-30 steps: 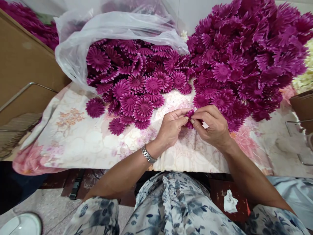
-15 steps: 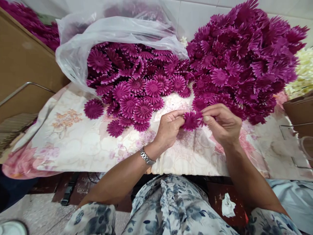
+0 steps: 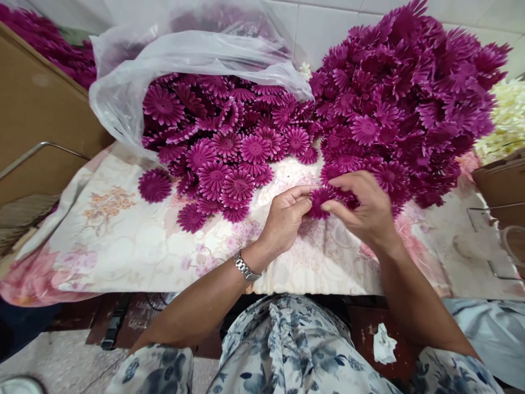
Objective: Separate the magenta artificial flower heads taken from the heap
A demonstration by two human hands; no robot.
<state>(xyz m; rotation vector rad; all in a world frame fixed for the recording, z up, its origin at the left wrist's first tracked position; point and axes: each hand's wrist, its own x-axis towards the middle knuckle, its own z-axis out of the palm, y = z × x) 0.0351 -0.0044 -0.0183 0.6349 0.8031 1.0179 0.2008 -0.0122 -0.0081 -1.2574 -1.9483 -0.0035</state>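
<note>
Between finger and thumb, my left hand (image 3: 287,216) pinches a magenta artificial flower (image 3: 319,202) just above the cloth. My right hand (image 3: 365,210) is at the flower's right side. Its thumb touches or nearly touches the petals, and its index finger is apart from the thumb, above them. Part of the flower is hidden by the fingers. Behind the left hand, a heap of flat magenta flower heads (image 3: 217,178) spills from a clear plastic bag (image 3: 123,90). A taller pile of magenta petal pieces (image 3: 410,104) rises beyond the right hand.
A floral tablecloth (image 3: 135,257) covers the table. One loose flower head (image 3: 155,185) lies left of the heap. Cardboard boxes stand at the left (image 3: 45,104) and right (image 3: 502,186) edges. Cream-coloured flowers (image 3: 502,120) show at far right, and a tiled wall (image 3: 315,33) is behind.
My right hand has shifted left, closer to the flower, and its thumb and index finger have parted from their pinch. My left hand keeps its hold on the flower.
</note>
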